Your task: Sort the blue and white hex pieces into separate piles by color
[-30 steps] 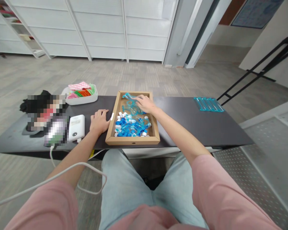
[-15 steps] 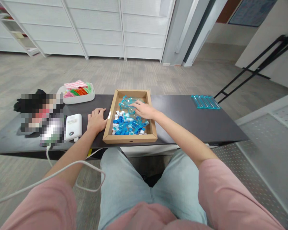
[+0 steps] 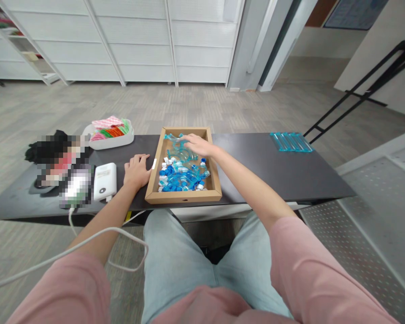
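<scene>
Several turquoise pieces [image 3: 185, 155] beside right fingers [image 3: 191, 138]

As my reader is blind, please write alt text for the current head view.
A person's right hand reaches into a shallow brown cardboard box of transparent turquoise plastic pieces and small blue and white pieces. The left hand lies on the dark table beside it; a row of long turquoise pieces lies farther right.
</scene>
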### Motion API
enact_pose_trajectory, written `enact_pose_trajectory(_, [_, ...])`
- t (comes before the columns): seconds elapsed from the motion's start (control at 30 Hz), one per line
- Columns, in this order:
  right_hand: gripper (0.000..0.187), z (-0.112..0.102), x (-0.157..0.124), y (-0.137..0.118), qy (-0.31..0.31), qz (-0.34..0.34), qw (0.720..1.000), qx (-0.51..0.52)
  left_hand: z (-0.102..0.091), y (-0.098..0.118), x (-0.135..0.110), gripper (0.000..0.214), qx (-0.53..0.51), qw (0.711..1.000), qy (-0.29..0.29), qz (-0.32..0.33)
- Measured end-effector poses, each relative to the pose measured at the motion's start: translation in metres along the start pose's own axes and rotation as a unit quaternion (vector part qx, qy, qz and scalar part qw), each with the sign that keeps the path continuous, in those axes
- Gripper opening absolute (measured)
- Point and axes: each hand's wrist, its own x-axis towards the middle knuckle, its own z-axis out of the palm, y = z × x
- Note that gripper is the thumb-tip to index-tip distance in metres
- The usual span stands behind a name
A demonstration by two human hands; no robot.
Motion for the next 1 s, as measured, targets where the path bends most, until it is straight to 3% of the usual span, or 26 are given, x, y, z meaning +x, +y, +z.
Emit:
enact_pose_trajectory(0.1, [0.049,0.005,-0.013,-0.016,-0.011,0.013,0.998,-0.058,0.000,0.000,0.000,0.085,-0.002,1.000,0.001,-0.003])
enact_pose_trajectory(0.23, [0.054,0.004,-0.036,-0.026,-0.074,-0.054,0.995,-0.026,0.001,-0.002,0.002,0.081,0.006,1.000,0.001,-0.007])
enact_pose_trajectory(0.37, [0.050,-0.010,-0.067,-0.005,-0.028,-0.040,0.998,-0.029,0.001,-0.001,0.002,0.078,0.022,1.000,-0.006,-0.002])
enact_pose_trajectory(0.5, [0.049,-0.039,-0.119,0.055,0.106,0.110,0.982,-0.112,0.003,-0.002,0.004,0.077,0.029,1.000,-0.009,0.002])
enact_pose_trajectory(0.57, [0.052,-0.057,-0.154,0.093,0.192,0.225,0.943,-0.153,0.006,-0.005,0.006,0.077,0.040,0.999,-0.008,0.003])
enact_pose_trajectory(0.67, [0.067,-0.086,-0.209,0.146,0.273,0.400,0.856,-0.182,0.011,-0.011,0.010,0.079,0.054,0.999,-0.006,0.006])
enact_pose_trajectory(0.73, [0.081,-0.101,-0.240,0.172,0.283,0.480,0.810,-0.182,0.014,-0.016,0.013,0.084,0.059,0.998,-0.010,0.006])
enact_pose_trajectory(0.8, [0.090,-0.110,-0.262,0.190,0.269,0.532,0.784,-0.173,0.017,-0.021,0.016,0.089,0.067,0.998,-0.017,0.000])
enact_pose_trajectory(0.9, [0.087,-0.112,-0.275,0.202,0.239,0.562,0.777,-0.155,0.020,-0.028,0.020,0.096,0.068,0.997,-0.026,-0.010])
enact_pose_trajectory(1.0, [0.075,-0.103,-0.272,0.197,0.247,0.545,0.786,-0.155,0.022,-0.033,0.023,0.106,0.064,0.998,-0.022,-0.016])
